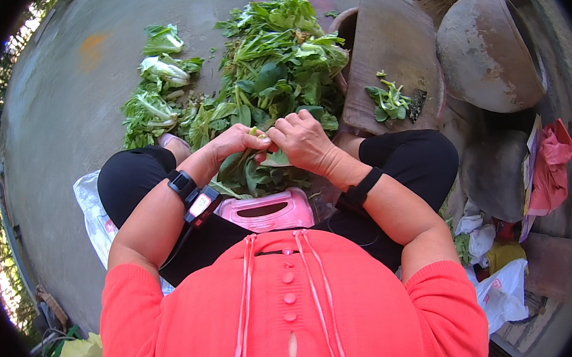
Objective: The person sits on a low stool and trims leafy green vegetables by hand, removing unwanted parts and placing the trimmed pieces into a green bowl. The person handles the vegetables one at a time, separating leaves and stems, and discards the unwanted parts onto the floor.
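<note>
My left hand (241,141) pinches the stem end of a leafy green vegetable (240,170), whose dark leaves hang below the fingers. Right beside it, the fingers of my right hand (302,138) meet the same stem; the fingertips partly hide it. Just beyond both hands lies a large heap of leafy greens (283,61), with long stems and some withered bits. Loose leaves also lie beneath my hands, in front of a pink plastic stool (269,211) with a slot in its top. On a worn wooden board (393,35) to the right rests a small pile of trimmed greens (390,102).
Several lettuce-like heads (165,72) line the concrete floor (88,105) at left. A dark flat piece (417,105) lies on the board, which covers part of a clay pot (347,26). Farther right are a large weathered pot (485,53), a pink plastic bag (551,168) and white bags (503,294).
</note>
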The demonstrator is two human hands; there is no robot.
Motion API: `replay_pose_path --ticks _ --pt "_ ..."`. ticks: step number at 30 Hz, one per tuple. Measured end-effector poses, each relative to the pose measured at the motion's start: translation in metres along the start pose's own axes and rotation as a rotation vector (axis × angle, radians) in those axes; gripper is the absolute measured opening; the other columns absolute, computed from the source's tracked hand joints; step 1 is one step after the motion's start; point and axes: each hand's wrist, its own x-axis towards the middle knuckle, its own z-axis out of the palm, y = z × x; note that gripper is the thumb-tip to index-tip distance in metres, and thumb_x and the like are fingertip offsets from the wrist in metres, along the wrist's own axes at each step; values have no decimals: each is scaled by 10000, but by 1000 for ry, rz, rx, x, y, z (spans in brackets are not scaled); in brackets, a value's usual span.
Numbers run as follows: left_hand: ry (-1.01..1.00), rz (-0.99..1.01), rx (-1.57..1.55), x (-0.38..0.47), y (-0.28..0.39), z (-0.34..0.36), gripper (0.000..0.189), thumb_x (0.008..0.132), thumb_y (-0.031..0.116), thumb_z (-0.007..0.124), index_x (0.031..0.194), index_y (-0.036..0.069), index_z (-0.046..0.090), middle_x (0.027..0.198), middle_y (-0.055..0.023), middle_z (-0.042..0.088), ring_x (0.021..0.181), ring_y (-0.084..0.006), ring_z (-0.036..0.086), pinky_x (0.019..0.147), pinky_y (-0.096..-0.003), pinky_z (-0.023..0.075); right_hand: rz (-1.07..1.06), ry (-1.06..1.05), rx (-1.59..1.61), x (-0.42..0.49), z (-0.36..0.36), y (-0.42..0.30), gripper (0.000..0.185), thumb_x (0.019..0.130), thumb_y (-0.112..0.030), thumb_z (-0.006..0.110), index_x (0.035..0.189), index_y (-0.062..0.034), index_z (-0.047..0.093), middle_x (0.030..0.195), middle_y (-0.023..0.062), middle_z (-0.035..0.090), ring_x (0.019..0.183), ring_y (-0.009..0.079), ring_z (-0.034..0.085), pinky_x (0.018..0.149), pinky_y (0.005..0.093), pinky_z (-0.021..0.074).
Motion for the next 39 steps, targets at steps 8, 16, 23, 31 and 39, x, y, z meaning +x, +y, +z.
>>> replay_pose_path --ticks 8,16,23,31,39 --pt "215 412 321 14 -10 10 159 865 176 726 835 25 682 626 23 558 568 -57 468 535 -246 371 1027 39 1091 -10 32 -21 130 880 -146 631 854 -24 666 641 38 611 553 154 614 475 296 469" --pt "277 504 48 -10 32 -12 191 914 160 675 1029 8 666 830 -73 702 749 -136 653 689 -257 518 1748 295 885 -67 60 105 36 825 -55 632 838 -21 629 653 81 607 473 176 565 415 302 480" --pt "302 686 -382 -48 58 -62 305 980 184 588 1217 -4 556 803 -95 641 728 -208 658 742 -359 575 1661 -143 -39 -137 0 266 344 756 -315 794 952 -37 746 950 189 724 944 365 691 836 445 519" --pt "579 547 -454 -44 54 -76 312 860 92 713 1133 -39 635 642 45 490 528 -67 458 525 -229 420 888 -298 535 -48 77 173 203 749 -164 709 901 -33 741 808 108 722 736 211 681 724 325 535" --pt "781 423 -419 -38 50 -80 149 863 63 697 984 -23 711 817 -52 679 723 -128 620 691 -228 496 700 -602 585 70 200 60 491 753 -187 737 1236 -175 647 1062 157 665 899 302 677 793 399 536"
